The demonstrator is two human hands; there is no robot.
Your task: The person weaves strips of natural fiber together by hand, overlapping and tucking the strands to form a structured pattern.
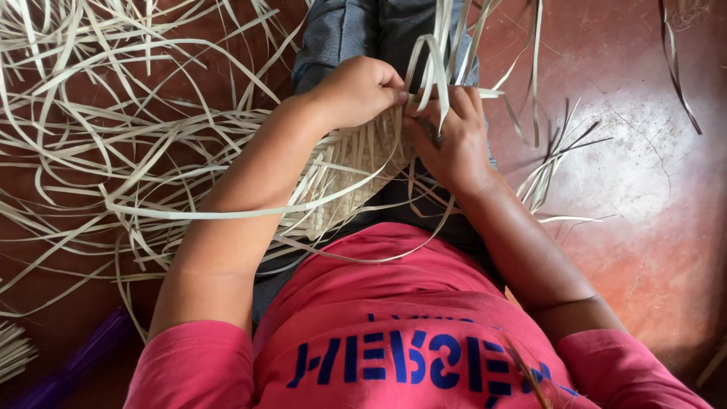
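A partly woven mat of pale flat strips [344, 170] lies across my lap, over dark grey trousers. My left hand [356, 91] is curled at its far edge, fingertips pinching a pale strip. My right hand [450, 136] rests on the same edge right beside it, fingers pressed on the weave and around upright strips [435, 57] that rise between the two hands. The hands touch at the fingertips. Long loose ends trail from the mat toward my red shirt.
A tangle of loose pale strips [113, 121] covers the reddish floor [644, 174] at left. A few darker strips [560, 151] lie at right. A purple object [72, 363] and a bundle of strips [11, 352] sit at lower left.
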